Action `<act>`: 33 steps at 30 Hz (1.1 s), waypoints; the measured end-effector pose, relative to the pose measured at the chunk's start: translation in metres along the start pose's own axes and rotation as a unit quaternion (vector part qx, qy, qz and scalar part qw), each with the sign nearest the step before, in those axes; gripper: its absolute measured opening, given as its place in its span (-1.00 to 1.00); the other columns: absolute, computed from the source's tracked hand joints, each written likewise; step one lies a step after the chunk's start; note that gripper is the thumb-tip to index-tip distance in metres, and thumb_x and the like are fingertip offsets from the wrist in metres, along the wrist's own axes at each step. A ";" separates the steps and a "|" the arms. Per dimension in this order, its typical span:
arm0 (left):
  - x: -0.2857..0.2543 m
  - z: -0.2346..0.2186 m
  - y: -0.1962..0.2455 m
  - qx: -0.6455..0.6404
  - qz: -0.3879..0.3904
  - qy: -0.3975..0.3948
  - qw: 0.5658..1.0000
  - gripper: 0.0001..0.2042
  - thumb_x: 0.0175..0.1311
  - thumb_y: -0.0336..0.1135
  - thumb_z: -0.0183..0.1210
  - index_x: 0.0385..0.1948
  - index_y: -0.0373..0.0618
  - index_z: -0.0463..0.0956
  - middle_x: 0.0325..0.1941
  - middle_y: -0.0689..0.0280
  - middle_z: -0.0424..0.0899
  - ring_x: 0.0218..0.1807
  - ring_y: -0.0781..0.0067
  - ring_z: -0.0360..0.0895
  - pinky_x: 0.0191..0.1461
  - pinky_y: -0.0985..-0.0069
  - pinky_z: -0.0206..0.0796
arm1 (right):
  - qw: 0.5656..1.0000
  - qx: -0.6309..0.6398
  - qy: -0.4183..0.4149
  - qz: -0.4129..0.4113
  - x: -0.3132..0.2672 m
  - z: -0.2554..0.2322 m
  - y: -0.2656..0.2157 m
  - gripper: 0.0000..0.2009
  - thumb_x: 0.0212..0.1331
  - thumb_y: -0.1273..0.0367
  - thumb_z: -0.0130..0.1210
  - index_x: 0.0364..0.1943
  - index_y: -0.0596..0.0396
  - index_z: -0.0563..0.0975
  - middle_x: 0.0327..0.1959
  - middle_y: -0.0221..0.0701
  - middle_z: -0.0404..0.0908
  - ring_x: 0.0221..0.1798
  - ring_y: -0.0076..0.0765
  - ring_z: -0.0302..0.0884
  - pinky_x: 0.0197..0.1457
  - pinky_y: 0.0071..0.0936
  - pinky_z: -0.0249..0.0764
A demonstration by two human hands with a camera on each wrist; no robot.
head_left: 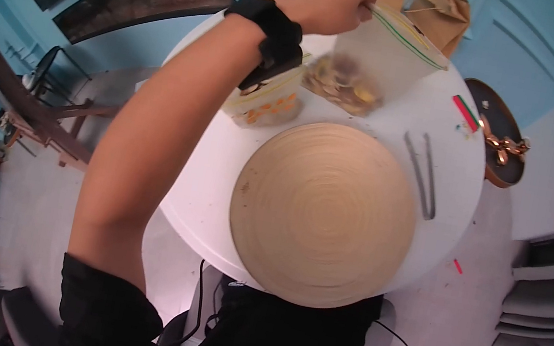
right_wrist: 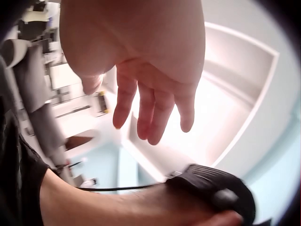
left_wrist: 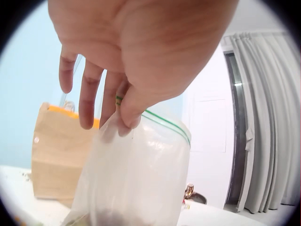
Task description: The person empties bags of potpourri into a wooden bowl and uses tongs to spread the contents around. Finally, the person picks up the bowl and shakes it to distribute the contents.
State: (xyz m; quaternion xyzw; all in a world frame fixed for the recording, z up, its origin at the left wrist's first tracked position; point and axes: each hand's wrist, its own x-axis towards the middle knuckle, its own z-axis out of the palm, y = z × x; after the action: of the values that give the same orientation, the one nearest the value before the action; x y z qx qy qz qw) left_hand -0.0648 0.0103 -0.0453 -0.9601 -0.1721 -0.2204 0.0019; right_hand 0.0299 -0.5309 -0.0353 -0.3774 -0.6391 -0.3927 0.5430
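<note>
With thumb and fingertips, my left hand [head_left: 329, 1] pinches the green-striped top edge of a clear zip bag [head_left: 380, 50] at the table's far side. Brownish slices and a yellow piece lie in the bottom of the bag. Up close in the left wrist view, the zip bag [left_wrist: 141, 165] hangs below the thumb. A second zip bag [head_left: 266, 108] with orange bits stands beside it, partly behind my wrist. My right hand [right_wrist: 141, 94] is away from the table, its fingers loosely extended and holding nothing; it is blurred at the lower right of the head view.
A round woven board [head_left: 325, 215] lies on the white round table [head_left: 206, 197] nearest my body. Metal tongs [head_left: 424, 173] rest to its right. Brown paper bags [head_left: 439, 12] stand behind, and a dark tray [head_left: 508, 165] with a shiny copper-coloured figure sits beyond the right edge.
</note>
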 end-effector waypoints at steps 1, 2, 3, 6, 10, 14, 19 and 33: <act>0.002 -0.016 0.009 -0.014 -0.011 -0.003 1.000 -0.76 0.34 -0.25 0.19 -0.15 -0.22 0.67 -0.28 0.02 0.74 -0.21 0.03 0.68 -0.05 0.22 0.47 | 1.000 -0.002 -0.006 0.010 -0.001 -0.002 0.004 -0.46 0.47 0.07 -0.17 0.17 0.32 0.48 0.19 0.01 0.54 0.15 -0.11 0.60 0.23 -0.20 0.53; 0.003 -0.035 0.020 -0.025 -0.022 -0.007 0.999 -0.76 0.34 -0.26 0.19 -0.14 -0.24 0.67 -0.28 0.02 0.74 -0.21 0.11 0.70 -0.06 0.26 0.47 | 1.000 -0.004 -0.011 0.027 -0.001 -0.004 0.012 -0.45 0.47 0.07 -0.18 0.18 0.32 0.48 0.19 0.02 0.54 0.15 -0.11 0.61 0.24 -0.19 0.53; 0.001 -0.064 0.035 -0.026 -0.017 0.005 1.000 -0.76 0.34 -0.26 0.19 -0.14 -0.24 0.67 -0.28 0.02 0.74 -0.21 0.11 0.70 -0.06 0.26 0.47 | 0.997 0.005 -0.027 0.066 -0.002 -0.005 0.025 -0.45 0.47 0.06 -0.18 0.19 0.32 0.48 0.20 0.03 0.54 0.16 -0.10 0.61 0.24 -0.19 0.53; -0.019 -0.120 0.079 -0.091 -0.045 -0.046 0.994 -0.76 0.35 -0.38 0.09 -0.35 -0.45 0.61 -0.47 -0.10 0.65 -0.43 0.12 0.54 -0.23 0.24 0.40 | 0.935 0.061 -0.103 0.334 -0.026 0.010 0.076 -0.42 0.47 0.05 -0.19 0.21 0.34 0.48 0.22 0.05 0.54 0.17 -0.09 0.62 0.26 -0.17 0.54; -0.032 -0.130 0.100 -0.121 -0.003 0.024 0.992 -0.70 0.39 -0.36 0.09 -0.08 -0.47 0.65 -0.29 -0.11 0.75 -0.26 0.14 0.69 -0.02 0.31 0.50 | 0.737 0.092 -0.242 0.624 -0.054 0.146 0.112 -0.20 0.01 0.63 0.22 0.47 0.10 0.26 0.42 -0.24 0.41 0.39 -0.15 0.45 0.40 -0.16 0.40; -0.023 -0.081 0.078 -0.201 0.067 0.044 0.976 -0.77 0.37 -0.30 0.21 -0.15 -0.30 0.65 -0.37 0.15 0.71 -0.32 0.50 0.57 -0.15 0.42 0.42 | 0.755 0.115 -0.226 0.605 -0.083 0.190 0.135 0.04 -0.17 0.63 0.43 0.53 0.02 0.13 0.53 -0.26 0.21 0.54 -0.18 0.22 0.47 -0.15 0.32; -0.040 -0.074 0.105 -0.252 0.118 0.015 0.961 -0.82 0.38 -0.32 0.19 -0.25 -0.28 0.62 -0.46 0.26 0.64 -0.40 0.47 0.49 -0.25 0.45 0.36 | 0.666 0.306 -0.193 0.653 -0.116 0.181 0.131 -0.09 -0.16 0.52 0.50 0.41 0.16 0.29 0.35 -0.32 0.44 0.40 -0.28 0.38 0.41 -0.28 0.37; -0.115 -0.048 0.129 -0.444 -0.133 -0.091 0.881 -0.82 0.43 -0.35 0.17 -0.22 -0.33 0.62 -0.46 0.36 0.65 -0.38 0.64 0.61 -0.31 0.63 0.40 | 0.637 0.324 -0.206 0.668 -0.157 0.161 0.070 -0.59 0.18 0.42 0.36 0.10 0.28 0.57 -0.02 -0.39 0.69 0.05 -0.49 0.58 0.15 -0.44 0.51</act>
State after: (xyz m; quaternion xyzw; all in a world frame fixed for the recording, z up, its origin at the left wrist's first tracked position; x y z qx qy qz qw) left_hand -0.1393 -0.1524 -0.0408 -0.8442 -0.1821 -0.1832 -0.4696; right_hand 0.0489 -0.3645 -0.2006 -0.5723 -0.3946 0.3975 0.5989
